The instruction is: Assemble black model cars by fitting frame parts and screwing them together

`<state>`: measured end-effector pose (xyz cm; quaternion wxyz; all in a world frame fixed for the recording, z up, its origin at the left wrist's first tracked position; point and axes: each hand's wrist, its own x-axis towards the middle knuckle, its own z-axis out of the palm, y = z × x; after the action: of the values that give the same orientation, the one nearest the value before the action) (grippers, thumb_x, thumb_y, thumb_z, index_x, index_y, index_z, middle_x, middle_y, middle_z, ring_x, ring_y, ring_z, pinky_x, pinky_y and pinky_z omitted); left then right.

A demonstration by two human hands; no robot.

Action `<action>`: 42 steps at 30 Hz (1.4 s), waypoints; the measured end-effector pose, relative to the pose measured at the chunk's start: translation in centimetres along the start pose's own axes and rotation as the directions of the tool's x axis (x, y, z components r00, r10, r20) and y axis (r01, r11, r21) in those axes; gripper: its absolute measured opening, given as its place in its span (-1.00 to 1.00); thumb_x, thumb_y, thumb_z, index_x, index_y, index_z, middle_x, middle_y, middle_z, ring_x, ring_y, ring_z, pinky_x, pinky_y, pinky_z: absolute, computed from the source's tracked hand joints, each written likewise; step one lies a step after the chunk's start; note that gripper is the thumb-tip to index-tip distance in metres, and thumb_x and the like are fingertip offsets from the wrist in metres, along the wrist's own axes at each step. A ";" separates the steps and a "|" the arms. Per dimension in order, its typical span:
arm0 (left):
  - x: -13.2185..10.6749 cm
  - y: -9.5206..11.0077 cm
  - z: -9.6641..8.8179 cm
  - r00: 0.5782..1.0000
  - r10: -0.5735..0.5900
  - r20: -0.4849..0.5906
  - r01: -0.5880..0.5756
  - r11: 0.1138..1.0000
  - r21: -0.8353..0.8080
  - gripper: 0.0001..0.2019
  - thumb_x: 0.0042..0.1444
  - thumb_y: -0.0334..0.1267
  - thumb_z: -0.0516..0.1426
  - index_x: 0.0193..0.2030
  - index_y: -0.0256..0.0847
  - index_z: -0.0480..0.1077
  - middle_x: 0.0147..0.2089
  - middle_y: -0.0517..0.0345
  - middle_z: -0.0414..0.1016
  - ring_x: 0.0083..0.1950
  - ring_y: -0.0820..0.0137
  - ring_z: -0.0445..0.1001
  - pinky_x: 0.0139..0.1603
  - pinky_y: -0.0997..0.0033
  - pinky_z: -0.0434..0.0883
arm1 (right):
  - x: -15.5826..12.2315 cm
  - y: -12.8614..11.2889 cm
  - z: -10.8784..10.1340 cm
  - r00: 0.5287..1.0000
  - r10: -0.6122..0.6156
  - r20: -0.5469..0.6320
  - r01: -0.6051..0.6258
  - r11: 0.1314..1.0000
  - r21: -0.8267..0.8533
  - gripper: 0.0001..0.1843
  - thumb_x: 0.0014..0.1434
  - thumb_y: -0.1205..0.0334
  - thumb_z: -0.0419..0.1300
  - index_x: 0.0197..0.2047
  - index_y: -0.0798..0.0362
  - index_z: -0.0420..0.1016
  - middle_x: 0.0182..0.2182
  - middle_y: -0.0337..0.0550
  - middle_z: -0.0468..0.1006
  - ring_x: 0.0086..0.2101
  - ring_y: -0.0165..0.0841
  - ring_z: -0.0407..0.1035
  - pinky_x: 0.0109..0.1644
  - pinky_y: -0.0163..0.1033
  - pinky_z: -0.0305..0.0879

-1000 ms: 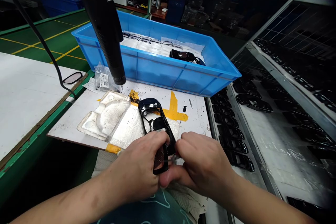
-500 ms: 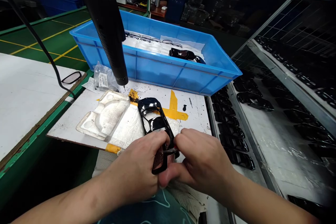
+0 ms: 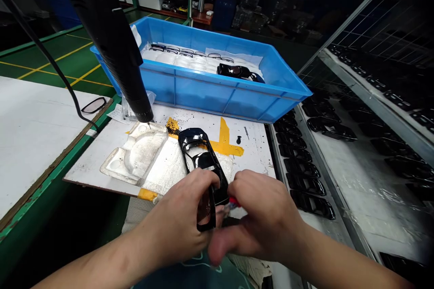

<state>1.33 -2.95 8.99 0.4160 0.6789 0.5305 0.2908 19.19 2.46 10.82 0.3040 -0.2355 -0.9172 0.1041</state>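
Observation:
My left hand [image 3: 185, 210] is closed on a black-rimmed clear window part [image 3: 206, 226], held upright by its edge. Beside it, my right hand [image 3: 262, 216] grips small red-handled pliers [image 3: 231, 204]; their metal jaws point left at the part, blurred by motion. It is unclear whether the jaws touch it. Just beyond both hands, a glossy black model car body [image 3: 203, 158] lies on a white foam cradle [image 3: 166, 167]; my fingers cover its near end.
A black electric screwdriver [image 3: 125, 67] hangs over the board at left. Behind stands a blue bin [image 3: 217, 95] with window parts and a black car body. Rows of black car bodies [image 3: 307, 183] fill trays at right. Black crumbs [image 3: 173, 126] lie by yellow tape.
The pliers have pulled slightly right and down from the window part, and my right thumb has lowered. The view has shifted, with the hanging screwdriver now further left.

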 end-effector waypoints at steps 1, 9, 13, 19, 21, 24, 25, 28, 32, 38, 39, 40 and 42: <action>0.1 -0.3 0.2 0.998 0.048 -0.049 -0.047 0.999 0.010 -0.76 0.15 -0.29 0.12 -0.05 -0.10 0.22 -0.15 0.18 0.33 -0.20 0.38 0.34 -0.21 0.34 0.33 | 0.0 -0.1 -0.1 0.996 0.090 0.028 -0.092 0.992 0.085 -0.28 0.18 -0.49 0.01 -0.49 0.08 0.27 -0.59 -0.30 0.23 -0.56 -0.43 0.09 -0.47 -0.21 -0.10; 0.4 -2.5 0.8 0.930 0.320 -0.180 -0.305 0.946 0.106 -0.14 0.09 -0.36 0.18 0.43 -0.10 -0.23 0.34 -0.13 0.00 0.33 0.15 0.15 0.33 0.07 0.23 | -0.7 -0.9 0.3 0.932 0.195 0.307 -0.311 0.865 0.394 -0.79 0.24 0.37 0.06 -0.44 0.05 0.19 -0.54 -0.34 0.25 -0.51 -0.47 0.13 -0.43 -0.28 -0.04; 0.2 -2.4 0.2 0.981 0.173 -0.087 -0.175 0.984 -0.016 -0.02 0.03 -0.28 0.27 0.44 0.00 -0.29 0.34 -0.08 0.05 0.27 0.14 0.23 0.30 0.02 0.30 | -1.3 -0.5 0.9 0.959 0.054 0.277 -0.159 0.914 0.374 -0.80 0.26 0.38 0.02 -0.42 0.06 0.20 -0.51 -0.31 0.27 -0.49 -0.44 0.11 -0.40 -0.25 -0.04; 0.1 -2.0 -0.1 0.981 0.182 -0.075 -0.185 0.981 -0.049 -0.17 0.03 -0.30 0.28 0.36 -0.01 -0.06 0.18 0.01 0.16 0.11 0.29 0.32 0.16 0.22 0.41 | 0.0 0.7 0.1 0.973 0.137 0.185 -0.177 0.960 0.218 -0.37 0.27 -0.38 0.03 -0.32 0.09 0.36 -0.48 -0.24 0.36 -0.48 -0.39 0.22 -0.41 -0.27 0.05; -0.1 -1.6 0.1 0.981 0.179 -0.074 -0.183 0.982 -0.048 -0.18 0.06 -0.36 0.23 0.39 0.02 -0.10 0.18 0.03 0.15 0.07 0.34 0.35 0.15 0.24 0.43 | 0.8 1.2 -0.3 0.982 0.159 0.098 -0.164 0.985 0.050 -0.28 0.21 -0.49 -0.04 -0.36 0.09 0.33 -0.51 -0.26 0.33 -0.52 -0.40 0.21 -0.43 -0.27 0.03; -0.2 -1.3 0.5 0.987 0.152 -0.055 -0.155 0.987 -0.051 -0.10 0.04 -0.46 0.17 0.43 0.06 -0.22 0.18 0.04 0.14 0.05 0.37 0.38 0.15 0.27 0.45 | 1.4 1.5 -0.5 0.984 0.164 0.071 -0.157 0.983 -0.092 -0.25 0.22 -0.51 -0.15 -0.44 0.07 0.25 -0.57 -0.30 0.26 -0.58 -0.43 0.14 -0.47 -0.27 -0.03; -0.2 -1.3 0.6 0.986 0.156 -0.062 -0.159 0.986 -0.044 -0.07 0.02 -0.48 0.15 0.44 0.05 -0.27 0.18 0.03 0.14 0.06 0.36 0.38 0.15 0.27 0.45 | 1.5 1.5 -0.5 0.983 0.166 0.077 -0.158 0.982 -0.100 -0.24 0.23 -0.51 -0.17 -0.45 0.06 0.24 -0.58 -0.31 0.25 -0.59 -0.43 0.12 -0.48 -0.27 -0.04; 0.0 -1.6 0.9 0.976 0.190 -0.110 -0.190 0.982 0.006 -0.03 0.00 -0.52 0.13 0.44 -0.03 -0.33 0.18 -0.01 0.14 0.05 0.36 0.37 0.14 0.30 0.45 | 1.4 1.5 -0.5 0.986 0.128 0.106 -0.120 0.990 -0.072 -0.30 0.32 -0.41 -0.14 -0.48 0.06 0.21 -0.59 -0.32 0.23 -0.58 -0.44 0.10 -0.47 -0.26 -0.06; 0.0 -1.9 1.0 0.954 0.270 -0.132 -0.259 0.961 0.096 -0.11 -0.03 -0.56 0.11 0.41 -0.13 -0.20 0.19 -0.03 0.14 0.12 0.33 0.31 0.20 0.31 0.41 | 1.3 1.6 -0.4 0.991 0.105 0.089 -0.102 0.994 -0.035 -0.35 0.35 -0.34 -0.07 -0.48 0.06 0.21 -0.58 -0.32 0.23 -0.56 -0.45 0.12 -0.46 -0.27 -0.06; -0.2 -1.7 1.2 0.945 0.298 -0.132 -0.289 0.954 0.084 -0.17 -0.03 -0.55 0.09 0.37 -0.19 -0.16 0.18 -0.05 0.16 0.20 0.30 0.27 0.27 0.29 0.37 | 1.3 1.4 -0.2 0.988 0.104 0.116 -0.095 0.993 -0.077 -0.32 0.37 -0.35 -0.16 -0.48 0.06 0.23 -0.58 -0.31 0.24 -0.56 -0.43 0.12 -0.45 -0.25 -0.07; -0.2 -1.7 1.2 0.948 0.289 -0.136 -0.280 0.957 0.077 -0.17 -0.04 -0.56 0.09 0.37 -0.18 -0.15 0.17 -0.04 0.16 0.19 0.31 0.28 0.26 0.29 0.38 | 1.2 1.4 -0.2 0.990 0.080 0.115 -0.072 0.994 -0.076 -0.35 0.41 -0.28 -0.14 -0.49 0.06 0.23 -0.58 -0.30 0.24 -0.56 -0.43 0.12 -0.44 -0.25 -0.06; -0.2 -1.7 1.2 0.950 0.279 -0.139 -0.272 0.960 0.072 -0.17 -0.05 -0.57 0.09 0.37 -0.17 -0.15 0.16 -0.04 0.16 0.17 0.32 0.30 0.24 0.29 0.39 | 1.1 1.3 -0.2 0.992 0.069 0.101 -0.061 0.995 -0.083 -0.37 0.42 -0.24 -0.13 -0.49 0.06 0.24 -0.58 -0.30 0.24 -0.56 -0.42 0.12 -0.44 -0.24 -0.06; -0.1 -1.6 1.3 0.952 0.267 -0.148 -0.260 0.963 0.066 -0.16 -0.05 -0.58 0.09 0.37 -0.16 -0.15 0.15 -0.04 0.16 0.13 0.33 0.32 0.21 0.30 0.42 | 1.1 1.3 -0.1 0.994 0.095 0.058 -0.089 0.990 -0.106 -0.33 0.38 -0.33 -0.14 -0.49 0.06 0.24 -0.59 -0.30 0.24 -0.56 -0.43 0.12 -0.45 -0.25 -0.06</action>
<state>1.58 -3.26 6.95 0.3151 0.7282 0.4728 0.3834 18.96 4.07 11.02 0.2571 -0.2896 -0.9187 0.0778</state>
